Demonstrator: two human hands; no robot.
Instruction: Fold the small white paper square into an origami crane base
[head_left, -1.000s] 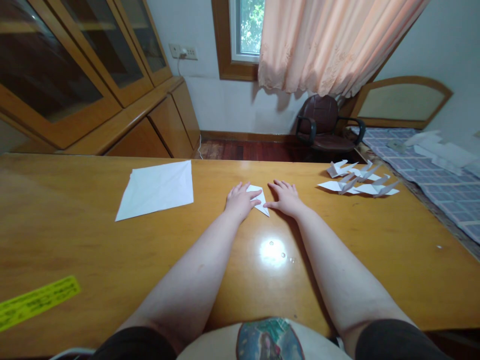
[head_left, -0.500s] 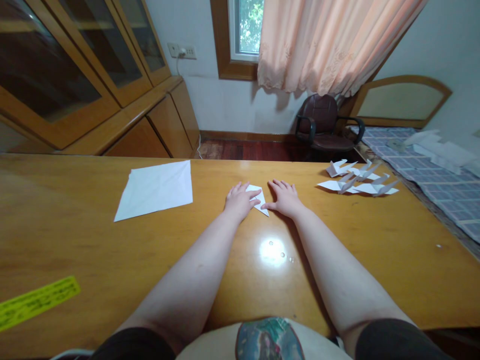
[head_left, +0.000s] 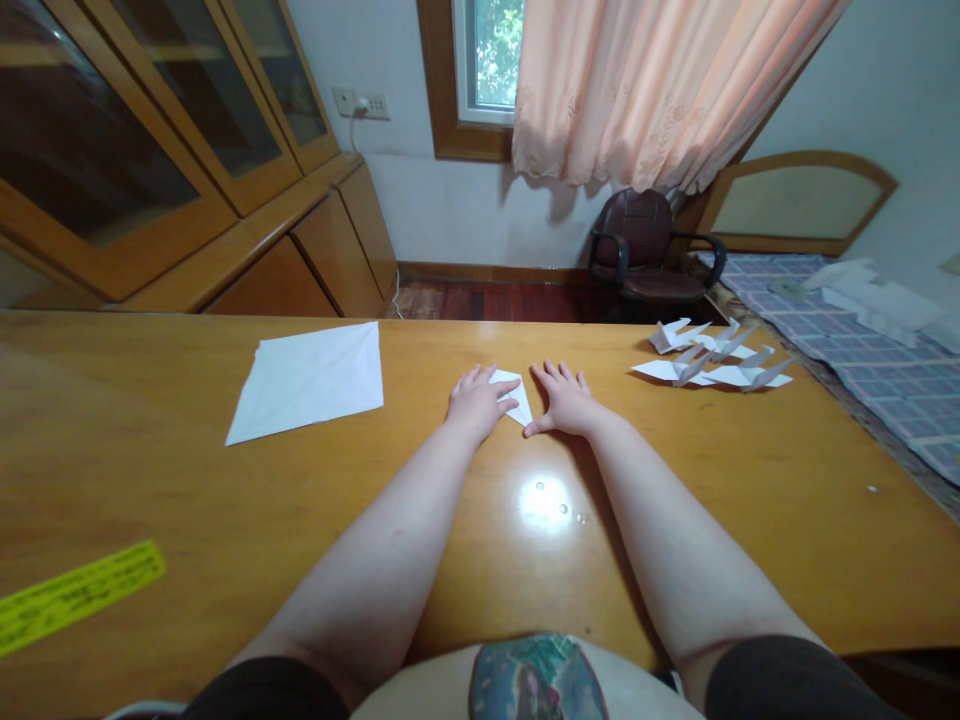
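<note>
A small folded piece of white paper (head_left: 517, 392) lies flat on the wooden table, between my two hands. My left hand (head_left: 477, 399) rests over its left part with fingers spread, thumb and forefinger lying on the paper. To the right, my right hand (head_left: 564, 400) is spread on the table, its thumb tip at the paper's lower pointed corner. The part of the paper under my left hand is hidden.
A larger white paper sheet (head_left: 311, 384) lies to the left on the table (head_left: 300, 540). Several folded paper cranes (head_left: 739, 375) stand at the far right. A yellow printed strip (head_left: 82, 597) is at the near left. Beyond the table are a chair (head_left: 641, 245) and cabinets.
My right thumb has slid down along the paper's right edge to its lower corner. The left hand stays in place on the paper.
</note>
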